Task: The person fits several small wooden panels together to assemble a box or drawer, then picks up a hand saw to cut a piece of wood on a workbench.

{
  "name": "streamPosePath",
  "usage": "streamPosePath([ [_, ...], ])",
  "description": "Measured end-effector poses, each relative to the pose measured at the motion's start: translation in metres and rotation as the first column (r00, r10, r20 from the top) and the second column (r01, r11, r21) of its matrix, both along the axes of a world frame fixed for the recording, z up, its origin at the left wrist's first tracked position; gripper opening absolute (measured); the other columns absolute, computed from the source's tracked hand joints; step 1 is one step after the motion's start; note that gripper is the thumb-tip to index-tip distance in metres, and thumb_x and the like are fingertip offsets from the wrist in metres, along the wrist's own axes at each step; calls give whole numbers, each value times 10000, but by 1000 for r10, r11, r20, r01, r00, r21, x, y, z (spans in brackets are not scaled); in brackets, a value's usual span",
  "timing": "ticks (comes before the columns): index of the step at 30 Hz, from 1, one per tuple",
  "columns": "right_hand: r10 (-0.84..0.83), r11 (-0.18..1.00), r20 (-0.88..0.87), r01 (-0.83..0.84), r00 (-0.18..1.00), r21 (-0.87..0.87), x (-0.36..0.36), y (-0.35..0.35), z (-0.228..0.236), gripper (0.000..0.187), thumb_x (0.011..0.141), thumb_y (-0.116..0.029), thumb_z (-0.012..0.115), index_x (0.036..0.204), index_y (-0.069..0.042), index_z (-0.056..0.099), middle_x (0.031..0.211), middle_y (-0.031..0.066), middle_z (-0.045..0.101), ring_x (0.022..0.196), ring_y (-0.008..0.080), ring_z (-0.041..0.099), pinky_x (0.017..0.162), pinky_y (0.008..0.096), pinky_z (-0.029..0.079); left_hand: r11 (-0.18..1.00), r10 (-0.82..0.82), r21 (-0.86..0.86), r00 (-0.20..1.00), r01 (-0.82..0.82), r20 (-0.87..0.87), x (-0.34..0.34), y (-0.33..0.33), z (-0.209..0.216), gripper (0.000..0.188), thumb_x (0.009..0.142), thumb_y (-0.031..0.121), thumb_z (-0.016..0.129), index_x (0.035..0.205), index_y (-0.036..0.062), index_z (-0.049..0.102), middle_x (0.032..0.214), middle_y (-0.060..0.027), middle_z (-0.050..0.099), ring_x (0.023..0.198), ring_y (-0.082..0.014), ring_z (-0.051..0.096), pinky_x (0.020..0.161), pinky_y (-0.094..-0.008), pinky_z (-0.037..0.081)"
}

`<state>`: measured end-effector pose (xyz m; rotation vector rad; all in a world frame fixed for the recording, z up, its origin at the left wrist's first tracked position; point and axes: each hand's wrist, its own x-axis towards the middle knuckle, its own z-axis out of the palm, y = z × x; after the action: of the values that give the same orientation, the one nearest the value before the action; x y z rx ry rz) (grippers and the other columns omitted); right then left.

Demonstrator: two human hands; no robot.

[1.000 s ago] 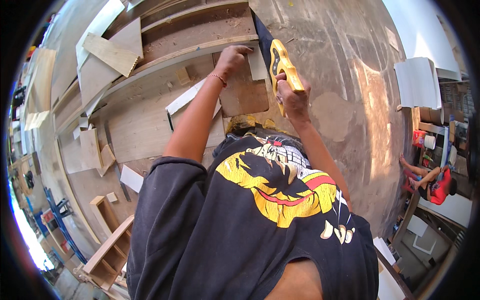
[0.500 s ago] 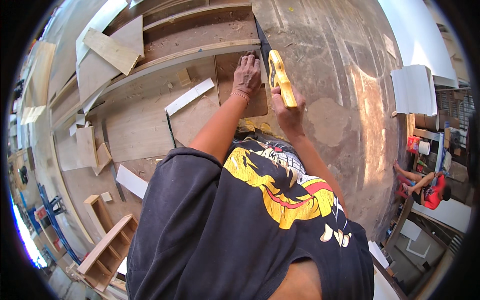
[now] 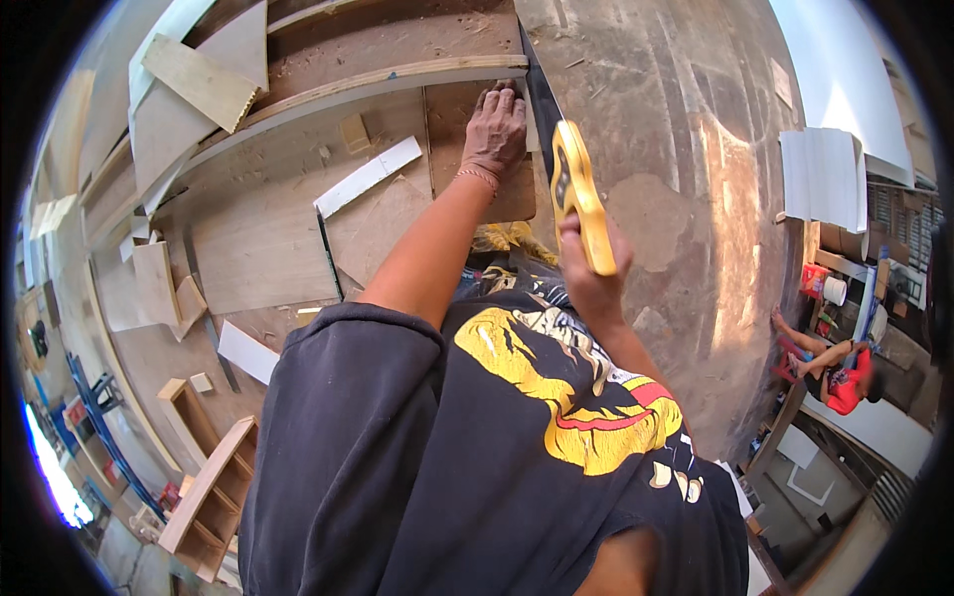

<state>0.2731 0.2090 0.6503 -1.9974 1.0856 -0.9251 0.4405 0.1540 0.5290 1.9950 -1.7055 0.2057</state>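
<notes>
My right hand (image 3: 596, 273) is wrapped around the yellow handle of a handsaw (image 3: 578, 189). The saw's dark blade (image 3: 540, 89) points away from me, along the right end of a long wooden strip (image 3: 397, 75) with a pale side. My left hand (image 3: 495, 129) lies palm down just left of the blade, its fingers stretched together toward that strip's end. The fingertips are partly hidden, and what lies under the palm cannot be made out. Beneath the left hand is a brown wooden panel (image 3: 512, 202).
A white-faced offcut (image 3: 368, 177) and a small wood block (image 3: 355, 133) lie on a large sheet (image 3: 248, 243) to the left. Plywood scraps (image 3: 204, 81) rest farther left. A compartmented wooden frame (image 3: 214, 497) stands at lower left. Another person (image 3: 845, 382) sits at far right.
My right hand has drawn the saw back toward me and a little to the right. My left hand stays at nearly the same spot on the wood.
</notes>
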Motion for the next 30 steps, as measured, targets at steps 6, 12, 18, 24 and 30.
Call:
streamPosePath([
  [6,-26,998,112,32,993,-51,42,-45,-27,82,707,-9,536,772,-3,585,647,126,586,581,270,587,556,344,462,997,-11,72,1000,11,-7,-7,1,1,250,766,122,491,959,-7,581,1100,-148,543,1030,-281,505,939,-372,391],
  [12,-70,992,106,58,992,116,34,-35,-14,84,709,-5,535,774,-8,587,660,111,591,589,237,597,570,326,470,998,4,65,1000,-4,5,-5,-4,-1,254,764,121,488,959,-13,581,1106,-149,535,1042,-288,498,935,-372,393],
  [18,-61,940,62,36,996,339,-18,19,26,70,727,18,528,778,3,574,657,119,578,568,203,585,549,295,457,997,0,74,1000,1,-11,-3,-1,4,262,736,74,497,983,2,546,1116,-142,505,1061,-302,469,891,-366,427],
  [24,-36,980,-3,36,999,194,-3,5,20,64,722,13,524,759,5,576,633,122,571,569,222,582,552,306,459,999,-5,43,1000,6,-10,-7,-2,1,254,741,78,492,979,9,552,1105,-138,518,1054,-308,480,895,-373,426],
  [30,-21,999,127,17,992,31,47,-45,-26,62,720,14,540,761,10,586,647,107,586,559,202,576,539,320,453,1000,7,-2,1000,-7,10,-4,-4,-4,202,763,126,488,891,0,581,1103,-157,540,1022,-289,505,918,-375,404],
])
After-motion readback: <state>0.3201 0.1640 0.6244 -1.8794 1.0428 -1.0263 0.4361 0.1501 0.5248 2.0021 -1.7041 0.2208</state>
